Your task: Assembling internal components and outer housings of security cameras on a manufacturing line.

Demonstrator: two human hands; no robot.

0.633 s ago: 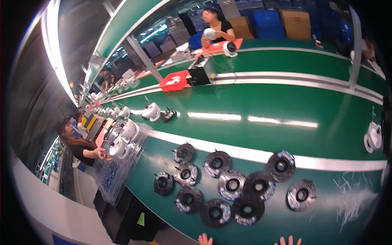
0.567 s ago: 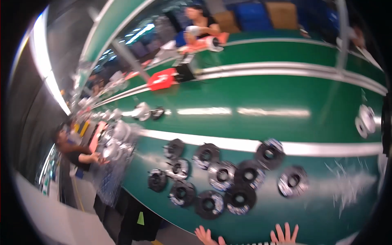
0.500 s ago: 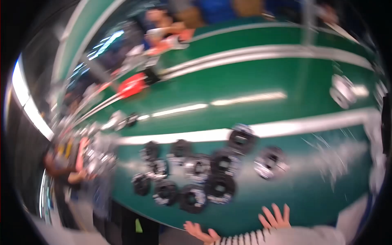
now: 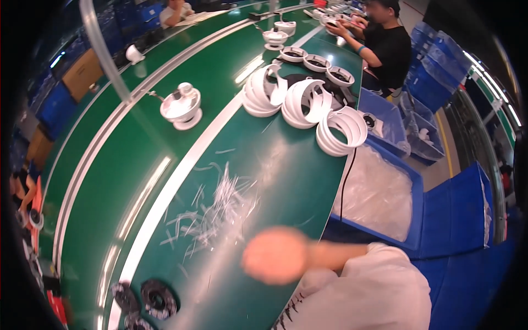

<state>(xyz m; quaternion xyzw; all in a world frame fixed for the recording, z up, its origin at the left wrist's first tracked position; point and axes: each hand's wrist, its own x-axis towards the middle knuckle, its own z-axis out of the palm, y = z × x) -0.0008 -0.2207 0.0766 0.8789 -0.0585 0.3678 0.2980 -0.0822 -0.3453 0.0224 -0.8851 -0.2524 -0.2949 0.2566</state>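
Note:
My right hand [image 4: 278, 256] reaches out over the near edge of the green table [image 4: 264, 209], its forearm coming from a pale sleeve. It is smeared by motion, so its fingers cannot be made out, and nothing recognisable shows in it. Closest to it lies a scatter of thin clear plastic strips [image 4: 220, 212]. At the lower left are several black ring-shaped parts, one of them a black ring [image 4: 159, 300] with a hole in its middle. My left hand is out of view.
Stacks of white rings [image 4: 341, 132] stand farther up the table beside round white housings with dark insides [image 4: 316, 62]. A white lamp-like assembly [image 4: 181, 107] sits on the green belt. A blue bin [image 4: 415, 203] lined with plastic adjoins the table edge. A co-worker [image 4: 388, 44] works beyond.
My view has swung to the right, bringing the white rings and blue bins into sight. My left hand has left view, and most black rings are out of sight.

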